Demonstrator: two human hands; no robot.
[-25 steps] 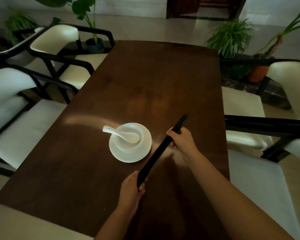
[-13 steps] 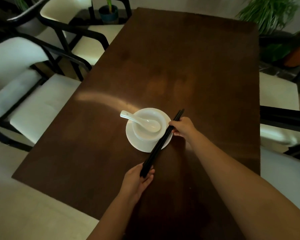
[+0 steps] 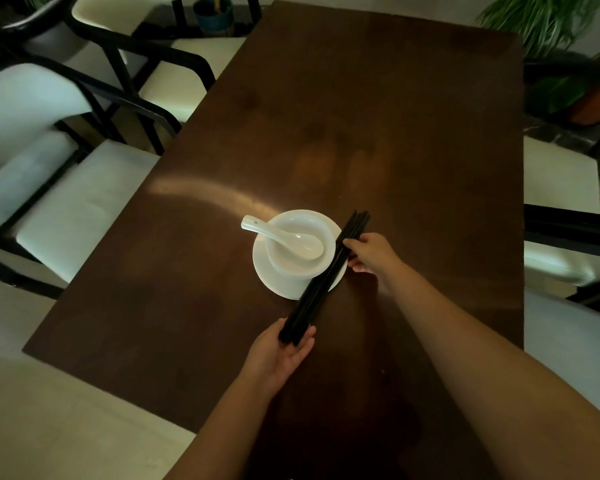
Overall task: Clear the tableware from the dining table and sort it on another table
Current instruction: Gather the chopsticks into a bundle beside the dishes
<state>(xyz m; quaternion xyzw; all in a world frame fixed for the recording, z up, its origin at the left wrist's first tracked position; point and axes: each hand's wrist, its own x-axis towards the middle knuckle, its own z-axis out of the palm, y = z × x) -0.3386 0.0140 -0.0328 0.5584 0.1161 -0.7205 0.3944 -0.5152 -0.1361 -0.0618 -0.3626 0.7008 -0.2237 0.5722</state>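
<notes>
A bundle of black chopsticks (image 3: 323, 282) lies slanted across the right rim of a white plate (image 3: 269, 273). My left hand (image 3: 281, 355) cups their near end. Farther up the bundle, my right hand (image 3: 369, 252) pinches them beside the plate. A white bowl (image 3: 300, 251) stands on the plate, and a white ceramic spoon (image 3: 284, 237) rests in it with its handle pointing left. All of this sits on the dark wooden dining table (image 3: 361, 133).
White-cushioned chairs with black frames stand along the left side (image 3: 66, 202) and the right side (image 3: 565, 244) of the table. Potted plants are at the far left (image 3: 213, 12) and far right (image 3: 548, 26).
Both hands have carried the chopsticks leftward from the bare table until they rest over the plate's right rim. The camera has moved closer and tilted down.
</notes>
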